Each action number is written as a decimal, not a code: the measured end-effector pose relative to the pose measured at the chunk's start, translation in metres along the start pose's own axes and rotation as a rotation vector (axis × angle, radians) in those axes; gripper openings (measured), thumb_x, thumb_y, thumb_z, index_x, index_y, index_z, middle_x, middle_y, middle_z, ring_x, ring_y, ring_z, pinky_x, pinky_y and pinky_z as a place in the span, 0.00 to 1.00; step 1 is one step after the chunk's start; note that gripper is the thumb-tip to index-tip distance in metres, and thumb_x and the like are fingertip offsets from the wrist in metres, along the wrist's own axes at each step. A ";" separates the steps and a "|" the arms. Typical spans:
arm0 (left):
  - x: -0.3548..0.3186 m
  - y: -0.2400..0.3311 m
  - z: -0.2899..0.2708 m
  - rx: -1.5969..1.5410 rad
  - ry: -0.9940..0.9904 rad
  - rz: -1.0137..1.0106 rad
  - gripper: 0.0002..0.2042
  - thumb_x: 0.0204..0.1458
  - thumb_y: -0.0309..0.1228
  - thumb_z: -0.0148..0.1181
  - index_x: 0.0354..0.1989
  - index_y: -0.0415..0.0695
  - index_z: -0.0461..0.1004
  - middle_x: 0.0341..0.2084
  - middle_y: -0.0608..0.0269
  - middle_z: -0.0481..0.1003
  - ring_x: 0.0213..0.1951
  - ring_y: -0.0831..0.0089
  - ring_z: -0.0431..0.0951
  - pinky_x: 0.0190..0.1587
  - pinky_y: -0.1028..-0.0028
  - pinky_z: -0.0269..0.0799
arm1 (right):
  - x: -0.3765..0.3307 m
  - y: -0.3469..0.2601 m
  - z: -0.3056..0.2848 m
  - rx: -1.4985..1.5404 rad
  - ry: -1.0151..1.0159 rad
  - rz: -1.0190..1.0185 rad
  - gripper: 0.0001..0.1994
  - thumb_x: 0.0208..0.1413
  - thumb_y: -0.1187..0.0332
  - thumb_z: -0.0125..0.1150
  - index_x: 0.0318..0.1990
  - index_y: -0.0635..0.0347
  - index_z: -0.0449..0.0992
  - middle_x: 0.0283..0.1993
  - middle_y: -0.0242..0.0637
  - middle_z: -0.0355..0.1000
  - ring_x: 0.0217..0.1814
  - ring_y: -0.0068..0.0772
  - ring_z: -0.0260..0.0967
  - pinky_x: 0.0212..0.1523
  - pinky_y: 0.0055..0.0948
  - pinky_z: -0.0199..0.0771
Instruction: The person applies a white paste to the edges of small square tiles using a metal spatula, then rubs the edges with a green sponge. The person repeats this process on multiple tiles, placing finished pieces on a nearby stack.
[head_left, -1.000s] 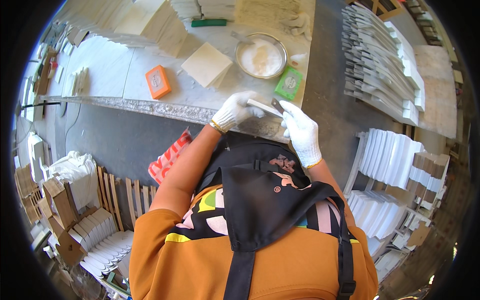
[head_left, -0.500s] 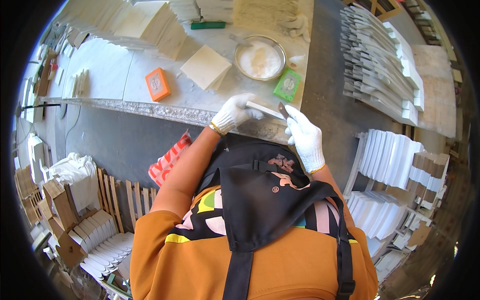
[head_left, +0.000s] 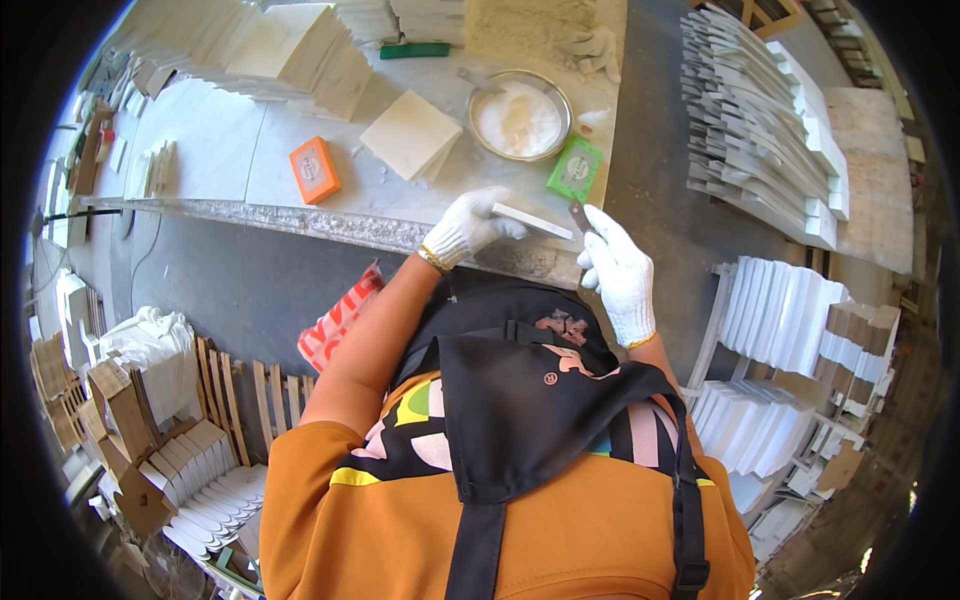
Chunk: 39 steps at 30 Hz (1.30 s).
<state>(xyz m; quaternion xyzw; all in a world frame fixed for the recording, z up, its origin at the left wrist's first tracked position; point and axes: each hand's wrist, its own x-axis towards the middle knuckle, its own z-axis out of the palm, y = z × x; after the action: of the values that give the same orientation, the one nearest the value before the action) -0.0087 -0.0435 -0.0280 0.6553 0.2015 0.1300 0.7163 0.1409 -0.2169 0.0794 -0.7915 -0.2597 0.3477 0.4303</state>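
Note:
My left hand (head_left: 462, 226), in a white glove, grips a thin white stone tile (head_left: 532, 221) by its left end and holds it edge-up over the near rim of the marble worktable (head_left: 230, 160). My right hand (head_left: 618, 272), also gloved, holds a small brown tool (head_left: 579, 214) whose tip meets the tile's right end. Just beyond the hands stand a metal bowl of white paste (head_left: 518, 116) and a green box (head_left: 575, 168).
A square white tile (head_left: 412, 135) and an orange box (head_left: 314, 169) lie on the table, with tile stacks (head_left: 290, 45) and a green-handled tool (head_left: 415, 50) at the back. Racks of white tiles (head_left: 780, 315) stand right, wooden crates (head_left: 150, 420) left.
The tile and both hands have shifted slightly; the right hand's tool now sits at the tile's right end rather than under it.

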 end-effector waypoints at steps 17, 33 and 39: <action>0.000 -0.001 0.000 0.104 0.016 0.061 0.12 0.49 0.16 0.63 0.43 0.39 0.79 0.33 0.66 0.78 0.34 0.79 0.76 0.40 0.76 0.74 | 0.002 0.012 0.012 -0.040 -0.020 -0.027 0.18 0.63 0.69 0.57 0.60 0.51 0.76 0.27 0.34 0.77 0.21 0.16 0.69 0.24 0.22 0.73; 0.002 -0.010 0.002 0.003 0.034 0.024 0.13 0.50 0.22 0.68 0.44 0.41 0.79 0.37 0.68 0.80 0.39 0.81 0.76 0.44 0.77 0.73 | 0.003 0.011 0.025 -0.146 -0.229 -0.125 0.21 0.62 0.70 0.59 0.63 0.45 0.73 0.30 0.34 0.79 0.22 0.17 0.70 0.27 0.22 0.75; 0.000 0.001 -0.001 -0.133 0.068 -0.069 0.15 0.54 0.29 0.68 0.48 0.39 0.76 0.42 0.65 0.80 0.43 0.81 0.76 0.49 0.75 0.72 | 0.003 0.010 0.005 0.136 -0.170 -0.085 0.25 0.61 0.76 0.54 0.67 0.56 0.67 0.49 0.34 0.80 0.35 0.16 0.74 0.35 0.19 0.77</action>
<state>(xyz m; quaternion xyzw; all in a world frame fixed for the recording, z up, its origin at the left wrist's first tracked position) -0.0091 -0.0427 -0.0270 0.5942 0.2391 0.1405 0.7550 0.1399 -0.2169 0.0677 -0.7166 -0.3044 0.4118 0.4736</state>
